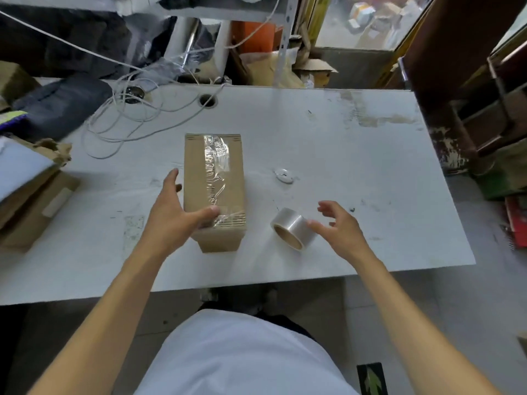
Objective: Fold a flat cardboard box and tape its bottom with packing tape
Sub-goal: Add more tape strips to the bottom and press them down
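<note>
A folded brown cardboard box [236,178] stands on the white table [356,155], with a wrinkled strip of clear tape running along its upper face. My left hand [174,215] rests against the box's left side, thumb lying on the tape at the near edge. A roll of clear packing tape [291,228] lies on its side to the right of the box. My right hand [339,226] hovers just right of the roll, fingers spread, fingertips at or barely off the roll.
White cables [128,121] sprawl over the table's far left. Flattened cardboard and papers [28,192] pile at the left edge. A small white round object [283,175] lies right of the box. Shelves and clutter stand behind and to the right.
</note>
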A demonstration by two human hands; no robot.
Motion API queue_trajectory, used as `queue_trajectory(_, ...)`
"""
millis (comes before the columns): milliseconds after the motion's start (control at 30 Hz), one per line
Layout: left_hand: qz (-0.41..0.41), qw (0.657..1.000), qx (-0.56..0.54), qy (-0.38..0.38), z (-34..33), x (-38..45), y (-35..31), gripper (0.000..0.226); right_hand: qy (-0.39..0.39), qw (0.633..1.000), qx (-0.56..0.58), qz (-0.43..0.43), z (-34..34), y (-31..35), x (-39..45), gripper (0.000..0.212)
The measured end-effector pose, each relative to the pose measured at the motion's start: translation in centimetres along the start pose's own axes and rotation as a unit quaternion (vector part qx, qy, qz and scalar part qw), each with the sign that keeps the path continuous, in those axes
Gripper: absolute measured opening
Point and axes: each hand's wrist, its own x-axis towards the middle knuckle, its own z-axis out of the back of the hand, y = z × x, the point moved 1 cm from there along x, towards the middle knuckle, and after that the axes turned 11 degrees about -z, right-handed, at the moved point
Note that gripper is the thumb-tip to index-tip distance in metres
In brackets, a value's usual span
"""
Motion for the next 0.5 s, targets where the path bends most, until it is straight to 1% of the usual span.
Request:
queue_trajectory(67, -0.047, 0.995, 0.059, -0.066, -0.9, -0.9, -1.4, 0.107, 0.058, 0.998, -0.036, 0.007, -0.8, -1.3, 0.1, 0.083)
queue_trajectory(100, -0.077, 0.989, 0.079, -0.097, -1.5, -1.3, -2.2, 0.099, 0.079, 0.996, -0.039, 0.011, -1.1, -1.4, 0.2, 0.085)
queue_trajectory(133, -0.107, 0.982, 0.094, -0.124, -2.1, -1.6, -2.9, 0.091, 0.095, 0.995, -0.037, 0.018, -1.3, -1.3, 0.3, 0.081)
queue_trajectory(167, -0.138, 0.974, 0.109, -0.145, -2.7, -1.8, -3.7, 0.082, 0.110, 0.993, -0.042, 0.026, -1.4, -1.2, 0.5, 0.072)
queue_trajectory(233, -0.199, 0.957, 0.135, -0.165, -4.0, -2.2, -4.9, 0.065, 0.122, 0.988, -0.070, 0.056, -1.3, -0.8, 0.6, 0.048)
queue_trajectory(300, -0.241, 0.945, 0.155, -0.157, -5.1, -2.5, -6.1, 0.052, 0.116, 0.987, -0.066, 0.087, -1.0, -0.2, 0.5, 0.035)
queue_trajectory(367, -0.256, 0.946, 0.152, -0.126, -5.9, -2.8, -7.3, 0.045, 0.098, 0.987, -0.037, 0.123, 0.0, 0.9, -0.1, 0.033)
queue_trajectory(433, -0.252, 0.957, 0.121, -0.083, -6.3, -3.0, -8.1, 0.045, 0.080, 0.982, -0.008, 0.172, 1.5, 3.0, -1.1, 0.033)
queue_trajectory(500, -0.224, 0.972, 0.058, -0.038, -6.2, -3.0, -8.6, 0.053, 0.078, 0.969, 0.017, 0.233, 3.0, 5.6, -2.5, 0.033)
